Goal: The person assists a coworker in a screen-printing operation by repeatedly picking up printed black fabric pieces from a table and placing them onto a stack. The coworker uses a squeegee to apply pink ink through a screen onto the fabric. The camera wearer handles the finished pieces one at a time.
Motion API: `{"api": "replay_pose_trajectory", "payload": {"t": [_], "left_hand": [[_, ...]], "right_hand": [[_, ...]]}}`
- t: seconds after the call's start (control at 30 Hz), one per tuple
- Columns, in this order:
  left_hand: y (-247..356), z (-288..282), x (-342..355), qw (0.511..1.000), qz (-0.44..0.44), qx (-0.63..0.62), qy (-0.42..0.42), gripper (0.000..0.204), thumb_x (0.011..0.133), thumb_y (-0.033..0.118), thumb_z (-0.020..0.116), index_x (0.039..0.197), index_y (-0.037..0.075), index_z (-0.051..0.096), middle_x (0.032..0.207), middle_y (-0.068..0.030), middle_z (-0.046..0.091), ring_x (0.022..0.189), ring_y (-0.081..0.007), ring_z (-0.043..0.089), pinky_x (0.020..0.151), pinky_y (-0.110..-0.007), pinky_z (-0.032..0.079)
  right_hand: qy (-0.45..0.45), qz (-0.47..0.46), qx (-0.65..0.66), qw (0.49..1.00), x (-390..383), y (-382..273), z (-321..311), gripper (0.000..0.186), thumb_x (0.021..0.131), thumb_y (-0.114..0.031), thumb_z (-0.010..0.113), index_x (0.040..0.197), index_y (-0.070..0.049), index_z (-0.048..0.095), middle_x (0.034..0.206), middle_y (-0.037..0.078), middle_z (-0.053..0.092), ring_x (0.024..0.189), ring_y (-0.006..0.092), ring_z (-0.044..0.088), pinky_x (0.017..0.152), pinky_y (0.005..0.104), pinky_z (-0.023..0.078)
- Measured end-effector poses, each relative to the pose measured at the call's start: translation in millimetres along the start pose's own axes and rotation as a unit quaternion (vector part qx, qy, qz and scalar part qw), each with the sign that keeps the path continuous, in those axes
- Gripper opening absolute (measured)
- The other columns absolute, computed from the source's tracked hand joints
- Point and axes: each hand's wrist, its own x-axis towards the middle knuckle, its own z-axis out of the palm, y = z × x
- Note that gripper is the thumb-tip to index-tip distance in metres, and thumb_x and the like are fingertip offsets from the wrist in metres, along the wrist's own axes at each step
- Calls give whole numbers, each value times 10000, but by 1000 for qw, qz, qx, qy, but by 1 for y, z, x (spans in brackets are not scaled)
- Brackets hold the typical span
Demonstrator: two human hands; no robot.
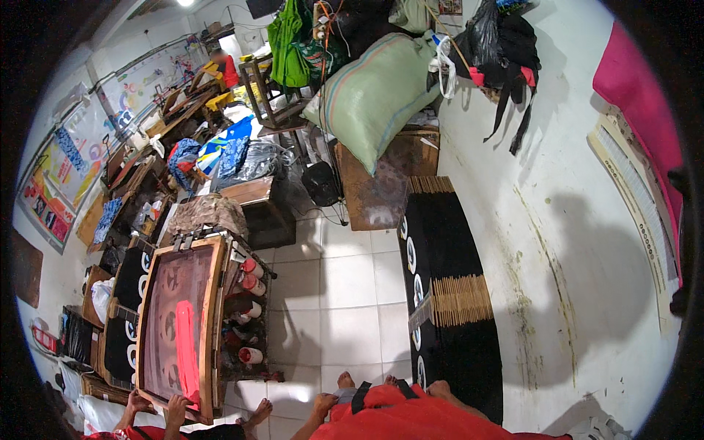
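Note:
Low in the picture, my left hand (pixel 325 403) looks closed beside grey cloth (pixel 345 395) at the front of my red shirt; what it may hold is too small to make out. My right hand (pixel 440 389) is curled at the near left edge of a long stack of black fabric pieces (pixel 455 359); its grasp is hidden. White round prints show along the stack's left side. Bundled brown board edges (pixel 461 300) cross its middle, and more lie at its far end.
At left, another person's hands (pixel 174 412) touch a wooden-framed printing screen (pixel 218 323) bearing a pink ink strip (pixel 186 345). Red-stained tubs (pixel 252 284) line the shelves beside it. A stuffed sack (pixel 381 88) lies on a brown cabinet (pixel 374 191) ahead; a white wall (pixel 543 242) bounds the right.

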Motion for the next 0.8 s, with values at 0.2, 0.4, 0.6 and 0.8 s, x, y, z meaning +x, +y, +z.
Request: {"api": "replay_pose_trajectory", "payload": {"t": [0.2,0.4,0.6,0.8], "left_hand": [[10,-7,-3,907,-165,-387,-9,274,751,283,614,944,93,657,794,-93,651,656,-209,611,595,-324,491],[1,-5,-9,974,-29,-224,23,260,725,222,672,865,4,654,667,-76,612,560,-155,558,500,-297,453],[23,-22,-9,925,-241,-286,-58,299,723,252,684,834,-23,656,691,-90,630,568,-168,550,508,-315,450],[15,-3,-13,920,-205,-332,21,303,702,254,687,810,-28,665,728,-123,655,643,-200,609,589,-330,478]], "right_hand": [[42,223,454,862,35,-1,-27,210,730,-229,581,659,-57,678,580,79,628,516,182,622,545,319,510],[86,249,542,798,37,-18,-68,230,733,-239,577,599,-72,658,561,64,622,466,157,596,458,318,483],[-125,109,198,966,26,-26,-102,186,714,-256,522,749,-205,697,773,61,666,698,212,640,621,356,495],[-203,14,-33,979,31,-25,-101,248,743,-299,543,955,-278,670,906,34,664,839,211,638,672,384,498]]}}
